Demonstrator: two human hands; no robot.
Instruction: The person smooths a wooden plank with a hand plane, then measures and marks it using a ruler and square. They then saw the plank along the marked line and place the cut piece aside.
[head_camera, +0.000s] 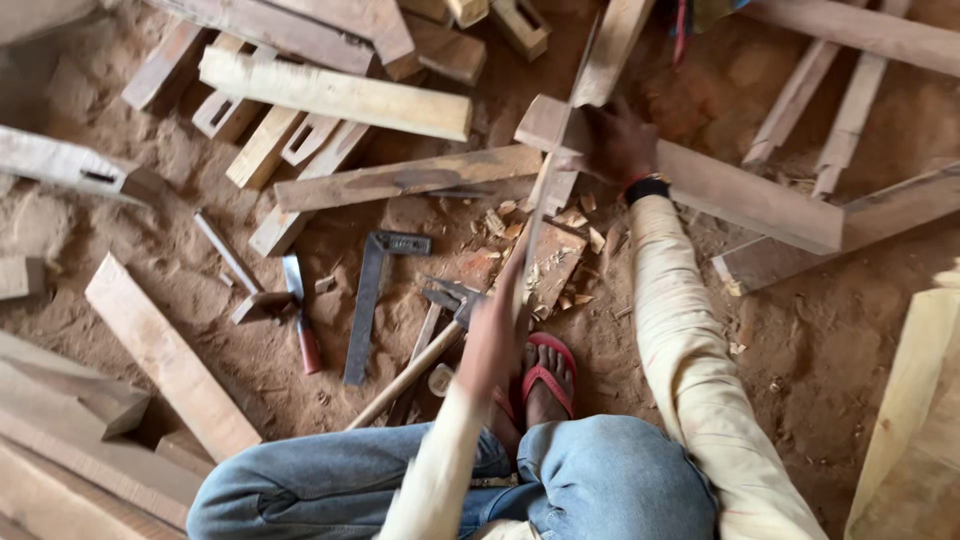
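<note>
Timber beam (740, 195) gripped by right hand (615, 140); left hand (490, 340) blurred, fingers' state unclear.

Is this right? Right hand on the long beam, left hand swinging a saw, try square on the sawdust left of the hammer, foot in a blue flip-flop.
Not quite. The head view shows a red flip-flop, not blue. The rest stands: right hand on the beam, left hand with the saw, try square left of the hammer.
</note>
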